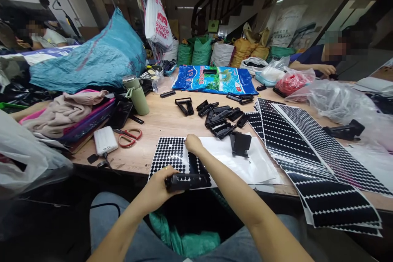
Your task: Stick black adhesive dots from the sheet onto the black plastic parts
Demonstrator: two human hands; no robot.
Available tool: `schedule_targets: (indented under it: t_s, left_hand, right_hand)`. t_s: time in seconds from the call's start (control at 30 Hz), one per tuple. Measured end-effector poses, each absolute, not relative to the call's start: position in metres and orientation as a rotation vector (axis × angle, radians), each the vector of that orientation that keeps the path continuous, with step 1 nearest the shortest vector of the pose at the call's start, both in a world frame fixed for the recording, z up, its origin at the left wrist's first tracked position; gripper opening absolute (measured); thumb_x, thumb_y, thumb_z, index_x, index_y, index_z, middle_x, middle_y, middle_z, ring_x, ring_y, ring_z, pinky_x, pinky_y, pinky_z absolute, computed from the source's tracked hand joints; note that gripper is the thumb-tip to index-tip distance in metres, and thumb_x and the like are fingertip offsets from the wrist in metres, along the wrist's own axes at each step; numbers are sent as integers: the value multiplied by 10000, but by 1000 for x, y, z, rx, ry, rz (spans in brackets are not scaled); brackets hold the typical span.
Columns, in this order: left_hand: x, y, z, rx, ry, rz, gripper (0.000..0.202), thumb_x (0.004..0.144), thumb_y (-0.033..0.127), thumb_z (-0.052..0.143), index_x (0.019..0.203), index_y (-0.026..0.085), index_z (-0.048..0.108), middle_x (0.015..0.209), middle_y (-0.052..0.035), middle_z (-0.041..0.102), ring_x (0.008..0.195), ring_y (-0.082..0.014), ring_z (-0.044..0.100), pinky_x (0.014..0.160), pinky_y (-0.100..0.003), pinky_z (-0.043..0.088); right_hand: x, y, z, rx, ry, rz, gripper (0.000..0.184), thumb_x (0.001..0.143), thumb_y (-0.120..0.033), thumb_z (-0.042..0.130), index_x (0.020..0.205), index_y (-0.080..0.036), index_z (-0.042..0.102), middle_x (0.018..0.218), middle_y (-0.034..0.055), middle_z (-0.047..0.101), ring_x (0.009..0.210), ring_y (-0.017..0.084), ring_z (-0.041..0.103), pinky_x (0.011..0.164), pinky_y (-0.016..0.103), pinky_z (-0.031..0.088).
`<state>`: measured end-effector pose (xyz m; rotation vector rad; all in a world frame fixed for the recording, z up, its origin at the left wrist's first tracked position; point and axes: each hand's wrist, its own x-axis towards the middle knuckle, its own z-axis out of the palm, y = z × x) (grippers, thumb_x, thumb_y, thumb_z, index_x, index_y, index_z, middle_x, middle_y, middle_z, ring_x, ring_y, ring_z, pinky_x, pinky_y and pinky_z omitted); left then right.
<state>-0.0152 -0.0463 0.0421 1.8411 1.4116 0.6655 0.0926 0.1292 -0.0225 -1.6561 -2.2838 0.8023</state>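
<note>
My left hand [161,182] is closed round one end of a long black plastic part [192,181], held level over the table's front edge. Under and behind it lies a white sheet of round black stickers [167,153]. With fingers pinched together, my right hand [194,144] rests at the far part of this sheet, beside the rows of dots. Whatever its fingertips hold is too small to make out. A black bracket-like part [240,144] stands on white paper [221,151] to the right. Farther back is a loose pile of black plastic parts [221,118].
Long sticker sheets [288,143] overhang the table edge at right. Red-handled scissors [130,137], a white power bank [105,140] and a green bottle [136,96] stand or lie at left. A blue printed bag [221,80] lies behind. A co-worker [319,59] sits at far right.
</note>
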Motion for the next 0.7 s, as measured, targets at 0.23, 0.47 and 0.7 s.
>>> schedule_targets:
  t_s: [0.23, 0.47, 0.7]
  left_hand:
    - [-2, -45, 37, 1820, 1409, 561, 438, 422, 420, 778, 708, 180, 548, 768, 10, 510, 696, -156, 471, 622, -270, 407]
    - [-1, -21, 24, 592, 1360, 1156, 159, 728, 294, 596, 708, 137, 577, 766, -35, 570, 726, -153, 567, 643, -341, 541]
    - [12, -13, 26, 315, 1259, 1219, 101, 778, 147, 533, 703, 99, 582, 725, -61, 625, 711, -159, 614, 624, -356, 573]
  right_hand:
    - [97, 135, -19, -1642, -2179, 903, 63, 704, -114, 544, 703, -121, 606, 805, 132, 649, 794, 205, 586, 668, 264, 384]
    - [146, 75, 20, -1429, -1958, 995, 241, 828, -354, 379, 827, -177, 543, 783, 21, 602, 701, 126, 541, 616, 236, 397]
    - [162, 8, 34, -1279, -1812, 1095, 103, 766, -219, 483, 667, -194, 474, 981, 53, 517, 966, 167, 489, 854, 317, 367]
